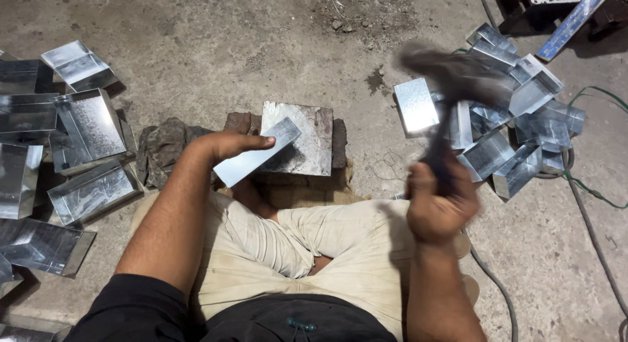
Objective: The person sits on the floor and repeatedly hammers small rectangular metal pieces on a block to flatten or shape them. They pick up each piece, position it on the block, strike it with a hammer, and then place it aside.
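Tilted metal strip; blurred hammer

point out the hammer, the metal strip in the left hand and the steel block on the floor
hammer (451,74), head view, on the blurred dark head raised above the right hand (439,208)
metal strip (256,152), head view, middle of its flat face, beside the left hand (226,146)
steel block (307,136), head view, bare top face

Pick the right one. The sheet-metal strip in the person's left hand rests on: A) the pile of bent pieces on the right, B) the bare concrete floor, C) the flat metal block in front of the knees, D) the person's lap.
C: the left hand holds the sheet-metal strip with its far end lying on the flat metal block, while the right hand raises a blurred hammer.
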